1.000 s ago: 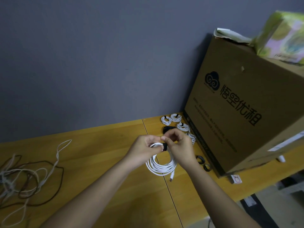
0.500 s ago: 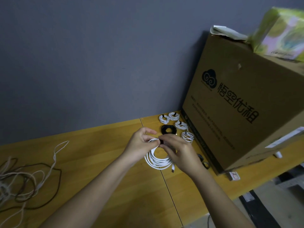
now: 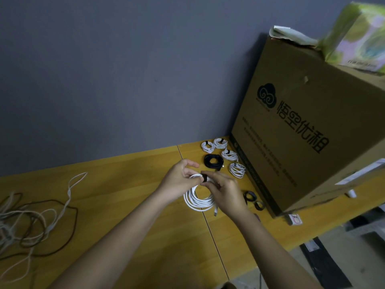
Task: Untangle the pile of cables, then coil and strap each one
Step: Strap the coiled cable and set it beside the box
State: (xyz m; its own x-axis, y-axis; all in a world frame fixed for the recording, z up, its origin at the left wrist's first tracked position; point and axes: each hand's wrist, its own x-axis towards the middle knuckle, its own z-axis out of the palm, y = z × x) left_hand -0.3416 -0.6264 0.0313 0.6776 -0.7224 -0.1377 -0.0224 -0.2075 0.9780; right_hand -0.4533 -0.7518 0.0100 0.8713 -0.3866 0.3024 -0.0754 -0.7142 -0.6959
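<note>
The white cable coil (image 3: 199, 198) hangs in our hands just above the bench (image 3: 125, 197), its plug end dangling at the lower right. Our left hand (image 3: 179, 182) pinches the top of the coil, and our right hand (image 3: 224, 193) closes its grip on the black strap (image 3: 204, 177) wrapped there. A second ago the right fingers stood high over the strap; now they have dropped and flattened along it, so we judge the wrap is nearly pressed shut and this cable almost finished.

Beyond the hands lie 4 strapped white coils (image 3: 229, 155) and 1 black coil (image 3: 213, 161), close to the cardboard box (image 3: 302, 132). Spare straps (image 3: 251, 197) sit just beside the box's lower corner. That side is crowded, so setting this coil down calls for the narrow gap near the black one. To the left the bench is open until the tangled pile (image 3: 31, 222), which waits well apart. The near bench edge runs below our right forearm.
</note>
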